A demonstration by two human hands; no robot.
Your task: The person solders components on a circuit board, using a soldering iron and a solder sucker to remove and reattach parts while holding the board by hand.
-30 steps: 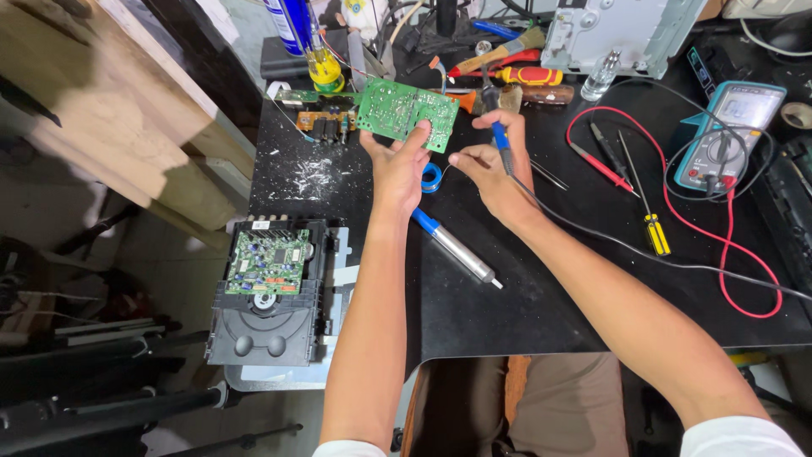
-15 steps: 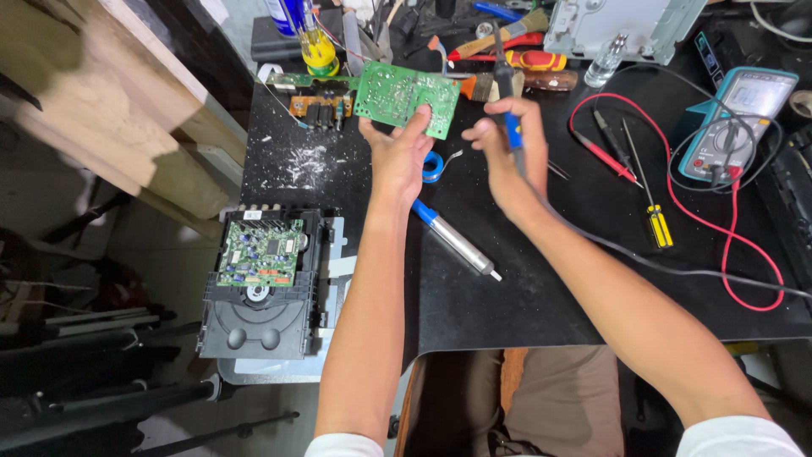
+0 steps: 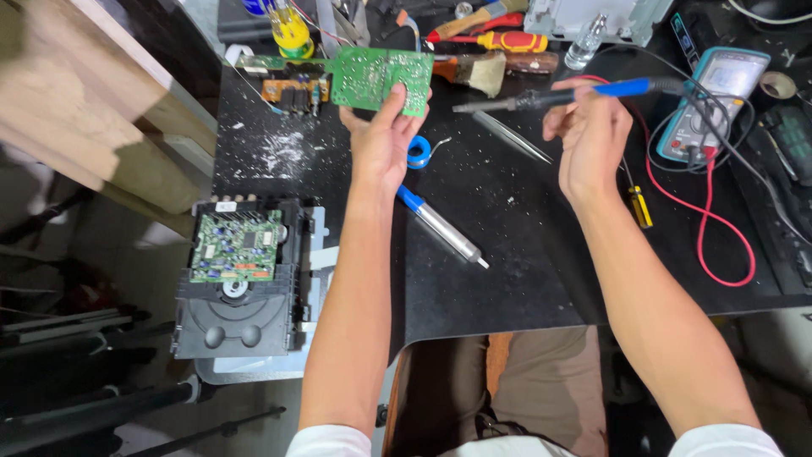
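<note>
The left hand [image 3: 385,140] is closed on the lower edge of a green circuit board [image 3: 381,78], with the thumb on the right part of the board, and it holds the board lifted above the black tabletop [image 3: 507,254]. The right hand [image 3: 588,135] grips a soldering iron [image 3: 575,95] with a blue handle; the iron lies almost level, and its dark tip points toward the circuit board but stays apart from it.

Just below the circuit board, beside the left hand, a small blue solder reel [image 3: 419,152] lies on the tabletop. Below this reel lies a desoldering pump [image 3: 440,224] with a blue end and a metal body. Far to the right of the circuit board stands a multimeter [image 3: 715,93] with red leads. Below and to the left of the circuit board, at the edge of the tabletop, sits an opened disc drive [image 3: 241,279] with its own green board on top.
</note>
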